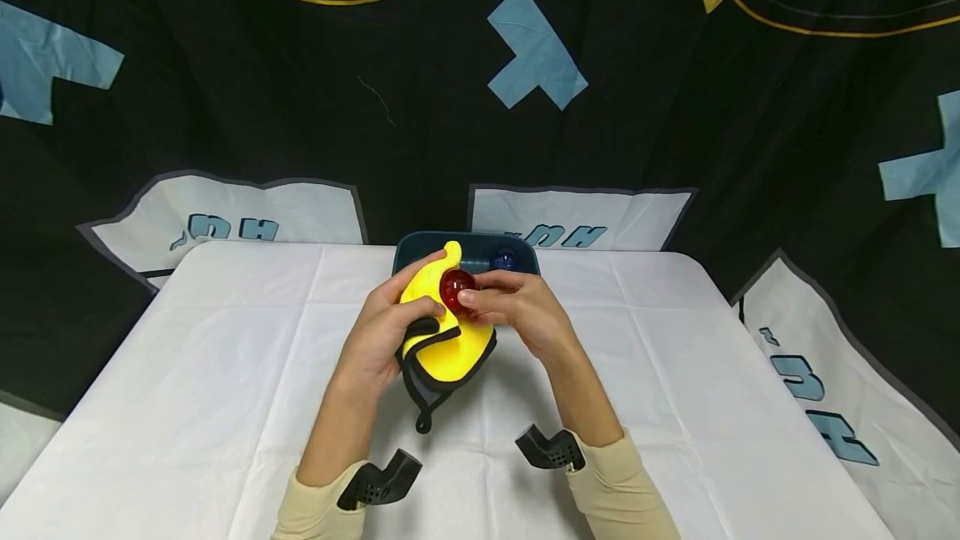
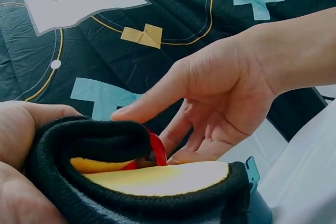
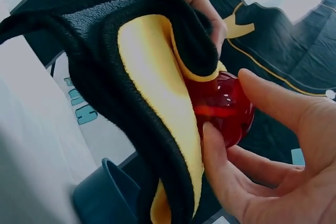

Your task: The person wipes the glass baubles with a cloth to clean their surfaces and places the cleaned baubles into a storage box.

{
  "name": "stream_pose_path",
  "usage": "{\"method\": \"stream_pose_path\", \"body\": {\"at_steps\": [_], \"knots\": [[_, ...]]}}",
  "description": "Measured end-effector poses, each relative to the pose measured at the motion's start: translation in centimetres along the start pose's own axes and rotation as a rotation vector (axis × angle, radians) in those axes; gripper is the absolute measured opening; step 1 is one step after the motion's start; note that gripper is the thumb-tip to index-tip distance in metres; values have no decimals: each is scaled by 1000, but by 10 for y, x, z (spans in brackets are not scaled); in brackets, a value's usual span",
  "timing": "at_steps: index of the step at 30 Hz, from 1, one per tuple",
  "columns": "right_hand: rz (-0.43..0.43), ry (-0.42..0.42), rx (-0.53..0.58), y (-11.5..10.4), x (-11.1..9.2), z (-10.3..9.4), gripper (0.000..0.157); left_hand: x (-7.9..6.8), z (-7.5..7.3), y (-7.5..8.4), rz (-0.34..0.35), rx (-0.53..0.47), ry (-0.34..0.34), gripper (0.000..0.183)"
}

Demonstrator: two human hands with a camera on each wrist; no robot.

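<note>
My left hand (image 1: 375, 332) grips a folded yellow cloth (image 1: 461, 352) that has black edging and a small loop at its lower corner. In the right wrist view, the cloth (image 3: 152, 61) shows a dark outer side. Between thumb and fingers, my right hand (image 1: 525, 311) pinches a glossy, see-through red ball (image 1: 456, 290) against the yellow side. That ball (image 3: 226, 108) lies partly behind the cloth's fold in the right wrist view. From the left wrist, most of the ball is hidden by the cloth. Both hands are raised in front of a dark teal tub (image 1: 408, 247).
Inside the tub, at its right end, lies a dark blue ball (image 1: 504, 260); the hands hide part of the tub. A white cover (image 1: 225, 407) with creases lies over the table. Black fabric (image 1: 420, 132) with blue patches hangs behind.
</note>
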State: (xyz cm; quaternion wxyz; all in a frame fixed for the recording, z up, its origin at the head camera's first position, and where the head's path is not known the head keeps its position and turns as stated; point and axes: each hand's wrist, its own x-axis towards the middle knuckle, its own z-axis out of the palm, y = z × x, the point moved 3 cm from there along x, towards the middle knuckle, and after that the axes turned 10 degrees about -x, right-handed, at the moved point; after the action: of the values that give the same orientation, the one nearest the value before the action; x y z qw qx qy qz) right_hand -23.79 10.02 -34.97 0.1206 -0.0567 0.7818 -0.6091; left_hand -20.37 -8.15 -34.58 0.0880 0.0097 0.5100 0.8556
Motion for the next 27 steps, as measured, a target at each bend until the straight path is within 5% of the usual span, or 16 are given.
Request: {"method": "stream_pose_path", "body": {"at_steps": [9,14,27], "knots": [[-86,24,-66,-5,-4,1,46,0,-2,1,-2,-65,-11,66],[-109,-43,-78,-8,-8,-2,52,1,-3,2,-5,-76,-14,66],[-44,-9,-22,-6,-8,-7,50,1,3,0,-3,-73,-25,65]]}}
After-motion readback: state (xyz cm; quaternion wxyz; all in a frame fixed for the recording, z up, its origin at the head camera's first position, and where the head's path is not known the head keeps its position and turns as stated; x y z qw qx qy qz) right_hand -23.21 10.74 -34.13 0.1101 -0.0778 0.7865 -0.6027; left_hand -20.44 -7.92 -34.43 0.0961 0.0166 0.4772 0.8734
